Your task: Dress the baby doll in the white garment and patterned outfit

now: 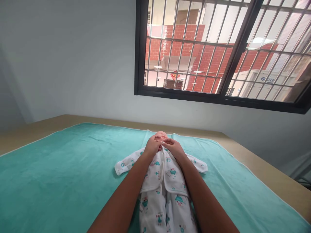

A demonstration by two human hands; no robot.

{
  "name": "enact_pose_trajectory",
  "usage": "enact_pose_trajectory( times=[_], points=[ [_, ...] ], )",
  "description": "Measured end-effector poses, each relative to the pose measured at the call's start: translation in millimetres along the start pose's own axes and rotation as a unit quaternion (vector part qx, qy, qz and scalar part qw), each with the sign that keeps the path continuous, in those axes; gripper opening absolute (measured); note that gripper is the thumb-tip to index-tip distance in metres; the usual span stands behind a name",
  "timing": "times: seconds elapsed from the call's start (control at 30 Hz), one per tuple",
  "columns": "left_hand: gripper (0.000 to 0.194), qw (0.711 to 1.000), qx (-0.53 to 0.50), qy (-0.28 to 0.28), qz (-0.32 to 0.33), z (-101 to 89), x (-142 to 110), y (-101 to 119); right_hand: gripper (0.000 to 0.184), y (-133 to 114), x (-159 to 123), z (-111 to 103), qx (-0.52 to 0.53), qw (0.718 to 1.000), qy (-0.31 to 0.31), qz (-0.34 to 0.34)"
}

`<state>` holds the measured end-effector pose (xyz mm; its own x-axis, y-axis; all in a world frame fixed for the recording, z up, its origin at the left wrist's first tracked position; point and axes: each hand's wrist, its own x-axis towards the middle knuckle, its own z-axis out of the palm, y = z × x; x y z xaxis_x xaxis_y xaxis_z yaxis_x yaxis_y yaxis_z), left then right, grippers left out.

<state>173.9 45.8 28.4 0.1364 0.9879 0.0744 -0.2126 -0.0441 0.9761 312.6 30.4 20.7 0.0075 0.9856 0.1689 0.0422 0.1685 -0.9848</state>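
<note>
A baby doll (160,133) lies on its back on the turquoise cloth, its head away from me. It wears a white printed baby jacket (155,171) with both sleeves spread out sideways, and matching printed trousers (155,212). At the neck, my left hand (153,144) pinches one edge of the jacket collar. My right hand (173,147) grips the other edge there, fingertips meeting the left ones just below the doll's chin. Lower down, the jacket's front edges lie slightly apart. Whatever fastener is between my fingertips is too small to make out.
A turquoise cloth (73,168) covers most of the wooden table (262,158), whose bare edge shows around it. Behind stands a pale wall (73,64) with a dark-framed, barred window (179,92) at the upper right.
</note>
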Motion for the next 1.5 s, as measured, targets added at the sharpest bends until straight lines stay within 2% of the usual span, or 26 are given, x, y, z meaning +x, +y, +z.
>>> enact_pose_trajectory(
  times=[0.4,0.8,0.97,1.1,1.23,1.3,1.4,1.5],
  points=[
    [0.044,0.998,-0.061,-0.03,-0.003,-7.0,-1,-1,0.036,3,2,-2,-0.006,1.0,-0.009,-0.008],
    [0.038,0.997,-0.063,-0.045,0.019,-12.1,-4,-2,0.038,-2,-4,-5,0.009,0.999,-0.046,-0.009],
    [0.027,0.999,-0.012,-0.045,0.017,-13.1,-3,-2,0.036,-4,-3,-2,0.0,0.999,-0.034,-0.001],
    [0.025,0.997,0.074,0.005,0.024,-5.5,-3,0,0.029,1,2,0,-0.03,0.999,0.02,0.004],
    [0.022,0.98,0.176,0.05,0.071,-4.4,-9,9,0.025,-5,4,3,-0.076,0.995,0.058,-0.011],
    [0.015,0.967,0.231,0.037,0.1,-10.5,-14,20,0.022,-16,1,4,-0.109,0.992,0.057,-0.023],
    [0.01,0.945,0.306,-0.029,0.115,-24.3,-25,38,0.017,-42,-11,0,-0.186,0.981,0.031,-0.037],
    [0.012,0.921,0.358,-0.116,0.102,-35.1,-36,53,0.03,-65,-27,-3,-0.274,0.961,-0.009,-0.026]
  ],
)
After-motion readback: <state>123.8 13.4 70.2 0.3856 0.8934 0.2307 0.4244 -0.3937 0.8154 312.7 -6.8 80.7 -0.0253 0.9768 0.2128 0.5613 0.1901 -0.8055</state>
